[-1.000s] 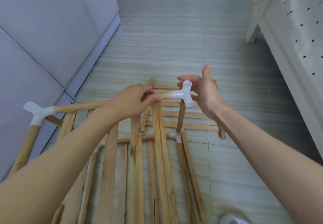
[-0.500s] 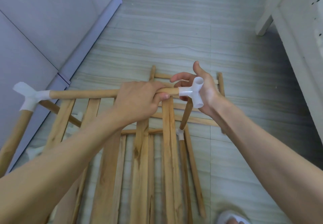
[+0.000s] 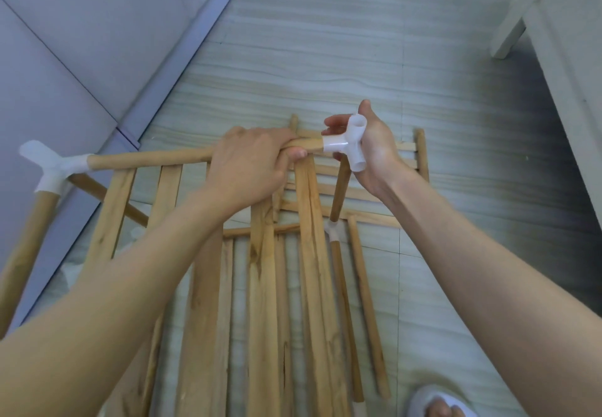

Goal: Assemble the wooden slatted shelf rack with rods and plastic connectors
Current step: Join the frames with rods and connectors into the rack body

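Observation:
My left hand [image 3: 250, 169] grips the right end of a horizontal wooden rod [image 3: 150, 158]. That rod ends at the left in a white plastic corner connector [image 3: 53, 165] with another rod going down from it. My right hand [image 3: 374, 152] holds a white plastic connector [image 3: 350, 146] on the rod's right end, palm behind it and fingers round its far side. A short upright rod [image 3: 340, 193] runs from this connector down to a lower white connector [image 3: 334, 231]. Beneath lie the wooden slats [image 3: 260, 286] of the shelf.
A second slatted panel [image 3: 384, 169] lies flat on the tiled floor behind my hands. Pale cabinet fronts [image 3: 97, 42] stand at the left, white furniture with a leg [image 3: 508, 35] at the right. A white slipper [image 3: 436, 403] shows at the bottom edge.
The view has tilted down and drawn nearer to the frame. My left hand slid along the rod towards the connector; my right hand stays cupped round the connector.

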`<action>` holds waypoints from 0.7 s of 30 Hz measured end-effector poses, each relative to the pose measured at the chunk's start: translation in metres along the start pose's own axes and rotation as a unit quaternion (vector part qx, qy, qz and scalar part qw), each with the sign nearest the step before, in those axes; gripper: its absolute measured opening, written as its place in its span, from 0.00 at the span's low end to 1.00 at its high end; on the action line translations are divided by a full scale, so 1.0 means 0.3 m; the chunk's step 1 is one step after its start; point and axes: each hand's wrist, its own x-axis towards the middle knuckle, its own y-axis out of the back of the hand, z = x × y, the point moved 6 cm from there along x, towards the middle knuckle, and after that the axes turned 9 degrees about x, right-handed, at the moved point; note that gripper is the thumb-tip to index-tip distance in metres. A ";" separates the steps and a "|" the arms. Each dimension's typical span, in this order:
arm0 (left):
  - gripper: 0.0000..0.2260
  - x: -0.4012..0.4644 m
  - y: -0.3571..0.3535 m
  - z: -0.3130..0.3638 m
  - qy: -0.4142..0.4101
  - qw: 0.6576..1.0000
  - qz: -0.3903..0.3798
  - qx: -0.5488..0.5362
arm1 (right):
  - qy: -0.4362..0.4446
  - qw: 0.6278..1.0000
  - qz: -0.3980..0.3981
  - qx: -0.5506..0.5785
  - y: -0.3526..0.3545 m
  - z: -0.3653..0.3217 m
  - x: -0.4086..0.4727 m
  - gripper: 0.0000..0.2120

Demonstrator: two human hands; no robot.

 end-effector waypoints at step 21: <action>0.20 -0.096 -0.028 0.039 0.082 0.995 0.046 0.022 | -0.151 0.796 -0.026 -0.585 0.439 0.675 -0.190 0.08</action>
